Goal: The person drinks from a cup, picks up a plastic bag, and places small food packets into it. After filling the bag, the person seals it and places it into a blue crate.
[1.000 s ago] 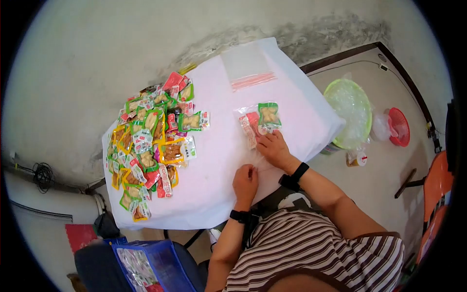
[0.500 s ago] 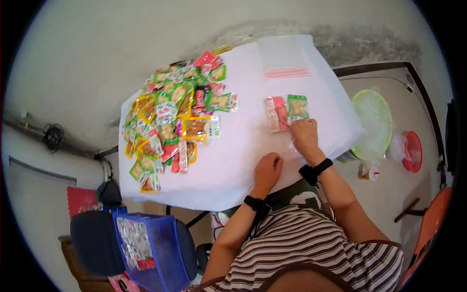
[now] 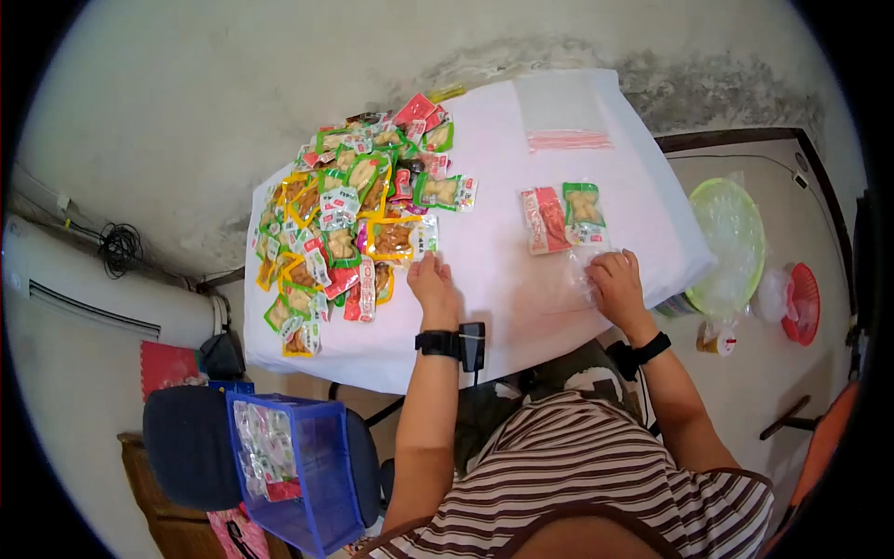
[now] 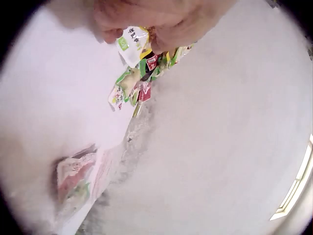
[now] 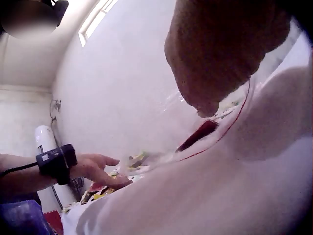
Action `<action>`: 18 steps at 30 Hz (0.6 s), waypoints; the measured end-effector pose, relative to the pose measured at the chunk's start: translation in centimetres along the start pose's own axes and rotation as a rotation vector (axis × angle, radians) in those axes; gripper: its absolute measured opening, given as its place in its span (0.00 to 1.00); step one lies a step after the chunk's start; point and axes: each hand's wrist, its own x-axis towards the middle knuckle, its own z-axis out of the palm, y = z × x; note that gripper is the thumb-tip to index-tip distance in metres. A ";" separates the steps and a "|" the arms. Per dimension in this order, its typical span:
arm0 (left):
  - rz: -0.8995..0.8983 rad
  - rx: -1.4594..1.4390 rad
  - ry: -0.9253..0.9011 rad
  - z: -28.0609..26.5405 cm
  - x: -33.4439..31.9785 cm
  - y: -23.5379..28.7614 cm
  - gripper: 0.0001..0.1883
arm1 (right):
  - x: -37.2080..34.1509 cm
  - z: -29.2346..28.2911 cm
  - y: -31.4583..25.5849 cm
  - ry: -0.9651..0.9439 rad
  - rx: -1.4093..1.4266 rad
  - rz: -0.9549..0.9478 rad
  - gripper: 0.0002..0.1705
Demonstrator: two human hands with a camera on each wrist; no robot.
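My left hand (image 3: 435,289) is at the near right edge of a pile of snack packets (image 3: 341,244). Its fingertips are right at the white end of a yellow-edged packet (image 3: 391,239); in the left wrist view that white end (image 4: 129,47) shows between thumb and fingers. In the right wrist view the thumb and fingers stand apart. My right hand (image 3: 616,284) pinches the near end of a clear zip bag (image 3: 579,265), whose red zip line (image 5: 234,122) shows in the right wrist view. Inside the bag lie a red packet (image 3: 549,221) and a green-edged packet (image 3: 583,207), side by side.
A stack of clear bags with red zip lines (image 3: 570,140) lies at the table's back right. The white-covered table (image 3: 489,270) stands against the wall. On the floor at right are a green tub (image 3: 726,247) and red basket (image 3: 805,303). A blue crate (image 3: 321,466) stands at lower left.
My left hand has moved left from beside the right hand to the pile's edge, its fingers spreading. The right hand stays at the bag's near end. The head view has shifted.
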 end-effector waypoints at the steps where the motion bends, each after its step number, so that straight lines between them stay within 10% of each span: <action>1: -0.046 -0.016 0.104 0.4 0.6 0.3 0.08 | -0.2 -0.3 -0.3 -0.029 0.002 0.015 0.14; 8: -0.162 -0.201 0.295 2.4 2.2 1.7 0.06 | -0.3 -2.9 -2.8 0.011 0.098 -0.004 0.20; 18: -0.105 0.080 0.094 0.3 1.9 -0.4 0.04 | -0.2 -1.0 -6.5 -0.017 0.585 0.070 0.11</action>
